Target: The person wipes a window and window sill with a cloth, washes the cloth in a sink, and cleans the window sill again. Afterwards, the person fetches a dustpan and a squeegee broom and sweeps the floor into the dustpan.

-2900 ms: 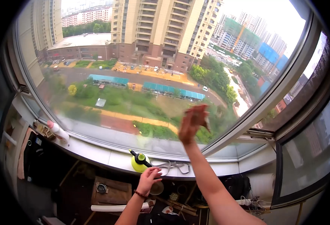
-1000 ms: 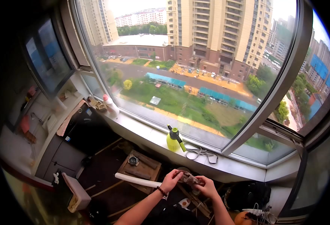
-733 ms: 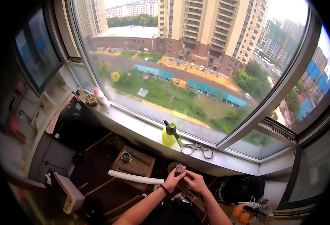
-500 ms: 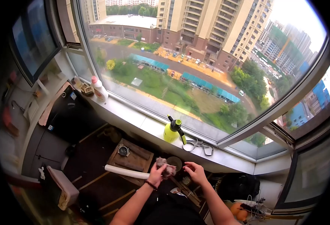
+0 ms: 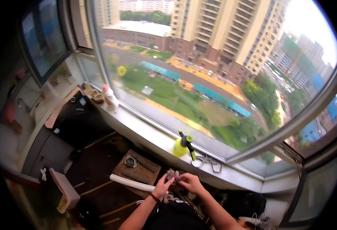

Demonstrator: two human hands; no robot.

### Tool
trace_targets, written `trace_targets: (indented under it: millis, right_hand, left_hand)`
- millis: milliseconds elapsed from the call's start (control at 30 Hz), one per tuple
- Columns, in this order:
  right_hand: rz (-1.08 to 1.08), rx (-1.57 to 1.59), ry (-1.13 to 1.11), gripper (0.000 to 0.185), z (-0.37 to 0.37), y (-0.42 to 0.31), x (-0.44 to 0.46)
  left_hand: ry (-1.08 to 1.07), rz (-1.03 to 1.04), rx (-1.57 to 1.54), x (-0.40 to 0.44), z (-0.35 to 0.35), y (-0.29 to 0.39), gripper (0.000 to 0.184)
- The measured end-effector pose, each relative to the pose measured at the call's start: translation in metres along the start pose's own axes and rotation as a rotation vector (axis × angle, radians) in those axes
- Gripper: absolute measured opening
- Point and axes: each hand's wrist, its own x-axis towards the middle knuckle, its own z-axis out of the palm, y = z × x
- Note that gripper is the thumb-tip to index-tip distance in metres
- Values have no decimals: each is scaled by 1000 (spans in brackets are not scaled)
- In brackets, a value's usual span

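A crumpled greyish-pink rag (image 5: 173,174) is bunched up in front of my body. My left hand (image 5: 163,186) has its fingers closed round the left side of it. From the right, my right hand (image 5: 191,183) reaches in, and its fingers are closed on the rag too. Beyond my hands, a yellow-green spray bottle (image 5: 180,148) with a black handle stands on the white windowsill (image 5: 153,138). A long white tube (image 5: 132,182) lies just left of my left hand, across the near edge of a low wooden stool (image 5: 138,167).
A round metal object (image 5: 130,161) rests on the stool. Grey straps (image 5: 210,163) lie beside the spray bottle. A white bottle (image 5: 110,99) stands farther left on the sill. On the right is a black bag (image 5: 245,201); a large window (image 5: 199,96) rises behind the sill.
My right hand has moved left and closed on the rag, where before it was apart from it. The view has shifted slightly, so the surroundings sit lower and farther right.
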Motion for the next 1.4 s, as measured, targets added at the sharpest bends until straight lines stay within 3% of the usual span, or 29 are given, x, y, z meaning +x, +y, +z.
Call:
trace_targets:
  millis: [167,233,433,600,700,867,967,1033,1167,1233,1367,1400]
  right_hand:
    - [90,106,-118,24,-14,6,-5]
    - [109,215,-170,27,-10,24,2]
    - [110,379,-251,25,-13,26,0]
    - [74,191,-43,28,-39,49,13]
    - [154,123,99,31,-48,104,28]
    - [256,269,115,30,-53,132,40]
    - [202,195,-13,33,-30,130,45]
    - [175,83,-146,41,-21,78,38]
    - [26,94,-456,51,21,59,29]
    - [37,78,-454,50,26,57,30]
    - [-11,-103,130,41,19,103,51]
    - [163,-32,137,44,2,110,60]
  left_hand:
    - [286,42,19,-20,-7,-12,28]
    - [373,67,169,-25,-23,-22,28]
    - [503,193,72,-46,-15,-22,27]
    - [492,146,-63,-51,-22,-35,24]
    - [457,205,-55,-53,-24,-35,26]
    - [522,257,-26,-67,-41,-42,27]
    - [537,258,-57,-75,-38,-32,31]
    - [505,214,-48,-78,-41,-30,38]
    - [488,224,-7,-76,-32,-23,47]
    - [477,240,-32,-69,-29,-21,46]
    - [496,216,-106,-67,-22,-12,40]
    - [495,197,-123,-69,-25,-13,35]
